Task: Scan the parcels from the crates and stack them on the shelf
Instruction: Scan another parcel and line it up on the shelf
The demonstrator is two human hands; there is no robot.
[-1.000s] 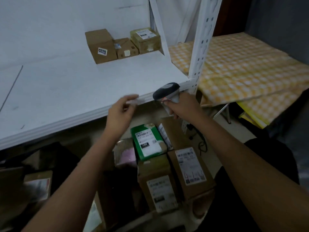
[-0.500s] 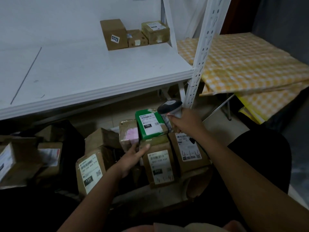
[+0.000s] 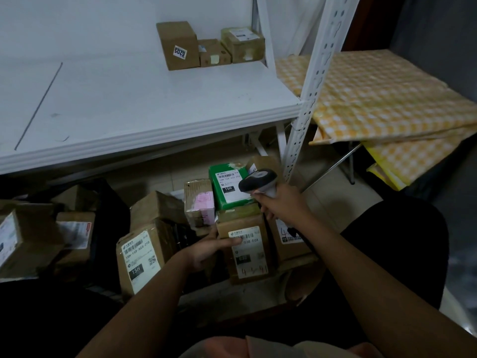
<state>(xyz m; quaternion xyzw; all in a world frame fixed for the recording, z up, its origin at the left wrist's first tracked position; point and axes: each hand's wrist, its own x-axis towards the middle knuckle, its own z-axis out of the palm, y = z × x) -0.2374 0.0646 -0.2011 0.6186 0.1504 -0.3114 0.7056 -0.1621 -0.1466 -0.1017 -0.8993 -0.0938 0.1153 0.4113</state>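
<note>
My left hand (image 3: 207, 250) grips a brown cardboard parcel (image 3: 247, 257) with a white label, thumb across the label's barcode. The parcel stands among several others in the crate below the shelf. My right hand (image 3: 280, 206) holds a grey and black barcode scanner (image 3: 258, 182) by its handle, just above a green parcel (image 3: 227, 187). Three brown parcels (image 3: 210, 45) stand at the back right of the white shelf (image 3: 144, 104).
More boxes lie left in the dark, among them a labelled one (image 3: 140, 257) and a pink-patched one (image 3: 200, 202). A white perforated post (image 3: 313, 83) rises at the shelf's right corner. Right of it stands a table with a yellow checked cloth (image 3: 382, 96).
My left hand dropped from the shelf edge down into the crate and closed on the brown parcel. My right hand lowered the scanner from shelf height to just above the parcels.
</note>
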